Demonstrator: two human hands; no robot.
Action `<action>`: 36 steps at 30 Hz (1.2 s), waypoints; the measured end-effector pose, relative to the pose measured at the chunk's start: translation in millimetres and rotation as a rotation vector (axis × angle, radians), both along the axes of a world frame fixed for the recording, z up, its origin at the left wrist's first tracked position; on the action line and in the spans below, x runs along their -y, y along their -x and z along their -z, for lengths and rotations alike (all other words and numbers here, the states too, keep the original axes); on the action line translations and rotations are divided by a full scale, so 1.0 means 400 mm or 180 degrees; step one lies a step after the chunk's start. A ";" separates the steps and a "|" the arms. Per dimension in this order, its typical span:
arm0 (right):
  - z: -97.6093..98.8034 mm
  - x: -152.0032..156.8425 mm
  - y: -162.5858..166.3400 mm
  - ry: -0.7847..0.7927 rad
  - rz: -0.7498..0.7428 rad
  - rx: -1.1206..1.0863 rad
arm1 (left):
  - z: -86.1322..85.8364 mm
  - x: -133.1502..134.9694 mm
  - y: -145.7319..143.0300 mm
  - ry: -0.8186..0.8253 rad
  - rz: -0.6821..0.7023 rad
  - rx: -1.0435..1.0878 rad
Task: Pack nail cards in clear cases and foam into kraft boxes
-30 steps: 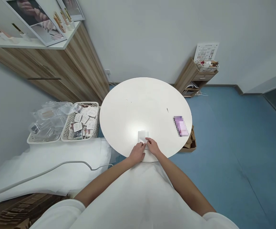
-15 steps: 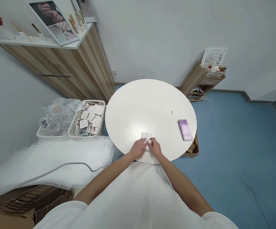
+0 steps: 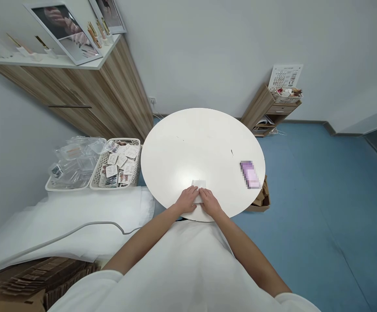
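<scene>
A small white rectangular piece (image 3: 198, 183), perhaps folded paper or a thin packet, lies flat near the front edge of the round white table (image 3: 204, 138). From the left, my left hand (image 3: 187, 199) grips its side, fingers together on top and the thumb lower down. My right hand (image 3: 209, 201) has its fingers closed on the opposite side. The fingertips of both hands nearly meet over the middle. Part of the piece is hidden under the fingers, and its exact kind cannot be made out.
A blurred purple and pink item (image 3: 250, 174) lies on the table's right. Left of the table stand a white basket of cards (image 3: 115, 167) and a bin of clear plastic packaging (image 3: 77, 162), beside white sheeting (image 3: 103, 203). A cardboard box (image 3: 261, 200) sits below right.
My right hand's fingers have stretched farther over the white piece, closer to my left fingertips. My left hand has hardly moved. The whole view has shifted slightly.
</scene>
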State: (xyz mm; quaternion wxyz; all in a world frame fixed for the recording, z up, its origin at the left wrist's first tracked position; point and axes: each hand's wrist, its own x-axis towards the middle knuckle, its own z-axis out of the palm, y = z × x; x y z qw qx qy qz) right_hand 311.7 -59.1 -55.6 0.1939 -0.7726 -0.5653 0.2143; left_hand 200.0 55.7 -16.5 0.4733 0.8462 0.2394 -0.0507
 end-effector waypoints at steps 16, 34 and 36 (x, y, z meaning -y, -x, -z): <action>-0.068 0.025 -0.005 0.0389 0.0065 -0.0607 | 0.040 0.010 0.049 0.0225 -0.0400 0.0382; 0.022 0.122 0.028 -0.0167 0.2329 -0.1690 | 0.104 0.040 0.063 0.0744 -0.1878 -0.0067; 0.008 0.117 0.026 -0.0057 0.2383 -0.2057 | 0.099 0.047 0.058 0.0785 -0.1822 -0.0127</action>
